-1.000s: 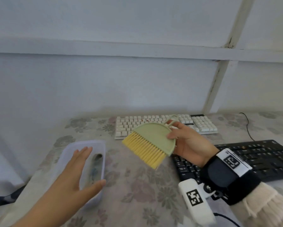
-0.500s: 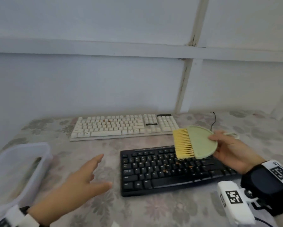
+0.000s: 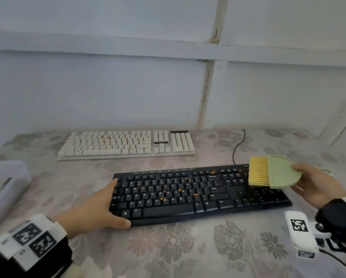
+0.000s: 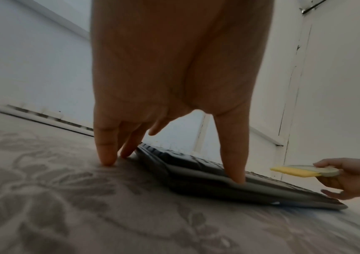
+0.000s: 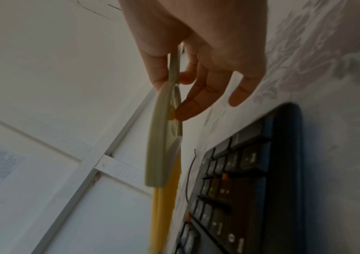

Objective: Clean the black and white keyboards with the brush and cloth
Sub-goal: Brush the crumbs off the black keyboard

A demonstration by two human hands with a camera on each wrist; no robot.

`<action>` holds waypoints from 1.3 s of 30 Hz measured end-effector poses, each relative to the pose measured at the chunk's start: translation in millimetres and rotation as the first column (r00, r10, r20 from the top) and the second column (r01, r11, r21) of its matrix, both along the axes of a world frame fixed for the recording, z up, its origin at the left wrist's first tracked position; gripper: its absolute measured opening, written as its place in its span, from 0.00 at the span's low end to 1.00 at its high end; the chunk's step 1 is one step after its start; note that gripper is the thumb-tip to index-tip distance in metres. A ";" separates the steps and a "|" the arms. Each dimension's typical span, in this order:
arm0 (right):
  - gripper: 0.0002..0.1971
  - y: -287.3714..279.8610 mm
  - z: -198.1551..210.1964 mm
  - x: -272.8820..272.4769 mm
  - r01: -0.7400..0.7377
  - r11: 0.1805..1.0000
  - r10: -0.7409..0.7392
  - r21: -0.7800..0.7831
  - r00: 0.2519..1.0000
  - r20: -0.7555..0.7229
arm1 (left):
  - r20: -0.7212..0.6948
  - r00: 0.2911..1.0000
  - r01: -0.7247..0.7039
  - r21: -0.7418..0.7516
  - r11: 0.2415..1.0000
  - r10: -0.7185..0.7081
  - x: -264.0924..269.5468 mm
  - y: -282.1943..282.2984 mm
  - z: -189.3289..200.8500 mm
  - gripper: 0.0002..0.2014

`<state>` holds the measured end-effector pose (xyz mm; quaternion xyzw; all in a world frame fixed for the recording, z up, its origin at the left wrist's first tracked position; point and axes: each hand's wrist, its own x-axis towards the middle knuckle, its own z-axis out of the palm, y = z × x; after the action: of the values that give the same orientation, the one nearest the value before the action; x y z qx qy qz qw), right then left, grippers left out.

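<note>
The black keyboard (image 3: pixel 188 195) lies near me on the floral cloth, with orange crumbs (image 3: pixel 164 198) scattered among its keys. Behind it, the white keyboard (image 3: pixel 126 144) also carries orange specks. My left hand (image 3: pixel 110 205) spans the black keyboard's left end, fingers straight, with the thumb against the front edge (image 4: pixel 235 178). My right hand (image 3: pixel 300 172) pinches the green brush (image 3: pixel 276 173), thumb on top. The brush hangs flat above the number pad, and its yellow bristles (image 3: pixel 258 171) point left. From the right wrist, the brush (image 5: pixel 164 137) shows edge-on beside the black keyboard (image 5: pixel 251 189). No cloth is in view.
A translucent plastic box (image 3: pixel 5 183) stands at the left table edge. A black cable (image 3: pixel 236 149) runs from the black keyboard toward the white panelled wall (image 3: pixel 108 93) just behind the white keyboard. Floral tablecloth (image 3: pixel 188 247) lies bare in front of the black keyboard.
My view swung right. The right hand carried the brush rightward to above the black keyboard's number pad. The left hand left the box area and came down on the keyboard's left end.
</note>
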<state>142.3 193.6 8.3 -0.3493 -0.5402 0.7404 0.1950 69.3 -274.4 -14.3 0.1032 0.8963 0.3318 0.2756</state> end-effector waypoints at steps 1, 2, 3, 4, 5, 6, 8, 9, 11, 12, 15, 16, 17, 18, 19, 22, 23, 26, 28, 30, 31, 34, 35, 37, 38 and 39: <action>0.06 1.1 -2.2 0.9 -0.005 1.000 0.005 -0.003 1.000 0.009 | -0.003 1.000 -0.011 -0.009 1.000 0.011 -0.1 1.9 -0.4 0.73; 0.06 0.8 -4.0 1.4 -0.015 1.000 0.016 -0.011 1.000 0.016 | -0.002 0.999 -0.032 -0.019 0.999 0.032 -0.6 3.2 -0.7 0.69; 0.06 0.4 -6.0 1.5 -0.023 0.999 0.024 -0.029 1.000 0.017 | -0.010 0.999 -0.042 -0.029 0.999 0.042 -0.9 3.7 -1.2 0.66; 0.06 -1.6 -6.8 1.5 -0.034 0.998 0.035 -0.051 0.999 0.018 | -0.015 0.999 -0.051 -0.048 0.998 0.051 -1.9 3.6 -2.3 0.65; 0.06 -4.4 -6.6 1.1 -0.045 0.996 0.046 -0.074 0.999 0.019 | -0.023 0.998 -0.054 -0.059 0.997 0.052 -2.5 3.6 -2.7 0.67; 0.06 -7.1 -6.2 0.5 -0.053 0.994 0.056 -0.091 0.998 0.024 | -0.027 0.998 -0.054 -0.062 0.997 0.052 -2.9 3.2 -3.4 0.70; 0.06 -10.6 -4.9 -1.5 -0.063 0.993 0.066 -0.099 0.997 0.032 | -0.036 0.997 -0.065 -0.045 0.997 0.064 -3.8 2.7 -4.2 0.71; 0.05 -11.8 -3.5 -2.3 -0.069 0.993 0.072 -0.096 0.997 0.031 | -0.032 0.997 -0.076 -0.029 0.997 0.075 -3.9 1.8 -4.6 0.71; 0.04 -10.6 -2.8 -4.4 -0.086 0.993 0.088 -0.082 0.996 0.023 | -0.012 0.996 -0.087 0.007 0.996 0.087 -3.1 1.7 -3.3 0.70; 0.03 -9.9 -2.6 -4.4 -0.093 0.993 0.094 -0.075 0.995 0.018 | -0.001 0.996 -0.092 0.024 0.995 0.093 -2.9 1.8 -3.4 0.70; 0.05 -8.6 -3.2 -1.3 -0.113 0.989 0.113 -0.098 0.994 -0.007 | -0.029 0.993 -0.109 0.100 0.989 0.112 -2.5 0.4 -3.7 0.64; 0.11 -8.4 -3.6 0.3 -0.114 0.988 0.113 -0.108 0.993 -0.020 | -0.034 0.991 -0.123 0.130 0.984 0.128 -2.7 -0.7 -3.4 0.61; 0.16 -8.0 -3.3 1.9 -0.118 0.987 0.116 -0.110 0.993 -0.028 | -0.032 0.989 -0.140 0.156 0.978 0.147 -2.1 -1.1 -2.4 0.59; 0.18 -7.9 -2.5 2.8 -0.134 0.986 0.131 -0.102 0.991 -0.037 | -0.034 0.986 -0.152 0.176 0.973 0.160 -1.3 -1.8 -2.3 0.58; 0.19 -7.2 -2.6 3.4 -0.148 0.985 0.144 -0.093 0.989 -0.042 | -0.048 0.985 -0.153 0.192 0.969 0.165 -0.4 -1.7 -1.9 0.57; 0.17 -2.0 -7.0 4.8 -0.166 0.982 0.159 -0.092 0.985 -0.070 | -0.001 0.982 -0.183 0.253 0.950 0.189 1.4 -2.2 -1.2 0.53; 0.16 0.9 -9.5 5.6 -0.172 0.981 0.165 -0.094 0.983 -0.078 | 0.028 0.981 -0.193 0.274 0.942 0.192 2.2 -2.7 -1.2 0.49; 0.15 9.9 -15.3 6.3 -0.200 0.977 0.193 -0.075 0.977 -0.095 | 0.071 0.977 -0.215 0.299 0.930 0.203 4.1 -7.0 -5.1 0.44; 0.13 13.6 -17.3 7.2 -0.219 0.972 0.209 -0.080 0.970 -0.120 | 0.093 0.969 -0.247 0.329 0.911 0.229 5.0 -9.6 -7.3 0.45; 0.28 17.6 -20.6 6.5 -0.260 0.963 0.250 -0.066 0.959 -0.130 | 0.123 0.967 -0.254 0.360 0.898 0.224 5.7 -11.2 -9.1 0.48; 0.35 18.7 -21.5 6.7 -0.268 0.962 0.258 -0.060 0.957 -0.131 | 0.130 0.968 -0.247 0.373 0.894 0.213 6.0 -12.1 -10.1 0.49; 0.29 20.6 -23.0 7.5 -0.282 0.956 0.268 -0.085 0.953 -0.143 | 0.138 0.973 -0.225 0.418 0.880 0.183 7.6 -14.0 -10.7 0.50; 0.24 19.6 -21.5 8.5 -0.284 0.954 0.269 -0.095 0.953 -0.142 | 0.134 0.975 -0.221 0.432 0.875 0.180 8.4 -13.7 -10.2 0.49; 0.16 17.3 -19.4 10.1 -0.284 0.955 0.271 -0.082 0.952 -0.144 | 0.125 0.973 -0.229 0.443 0.867 0.194 9.0 -12.7 -9.1 0.49; 0.16 17.2 -19.9 10.7 -0.279 0.958 0.268 -0.069 0.953 -0.140 | 0.114 0.972 -0.235 0.440 0.867 0.206 9.0 -12.7 -9.0 0.50; 0.16 16.9 -20.4 12.0 -0.282 0.957 0.271 -0.064 0.953 -0.139 | 0.102 0.971 -0.240 0.433 0.869 0.217 8.4 -12.8 -9.4 0.50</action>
<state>154.2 210.5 -12.1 -0.2295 -0.5389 0.8031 0.1094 77.7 -287.2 -23.8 0.0482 0.7959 0.5596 0.2262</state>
